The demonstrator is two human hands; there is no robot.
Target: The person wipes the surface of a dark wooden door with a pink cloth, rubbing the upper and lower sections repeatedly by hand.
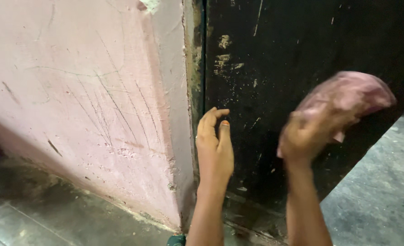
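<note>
Head view, looking down at two bare arms near a wall corner. Left hand (214,143) up against the edge of the black door (311,82), fingers bent loosely, thumb beside them, holding nothing. Touching the door or just in front of it: cannot tell. Right hand (304,136) blurry, closed around the low end of a pink cloth (347,95). Cloth bunched up in a soft lump, up and to the right of that hand, in front of the dark door. Pressed on the door or not: cannot tell, too blurry.

Pink wall (74,91) to the left, full of thin scratches and small chips, ending in a corner just beside the left hand. Door dark and worn, with pale scuffs near the top and little white specks lower down. Grey floor (379,191) on the right side, rough and dull. Darker, shinier floor tiles (42,214) at the bottom left, under the pink wall. Small bit of green cloth (177,240) at the very bottom, by the left arm.
</note>
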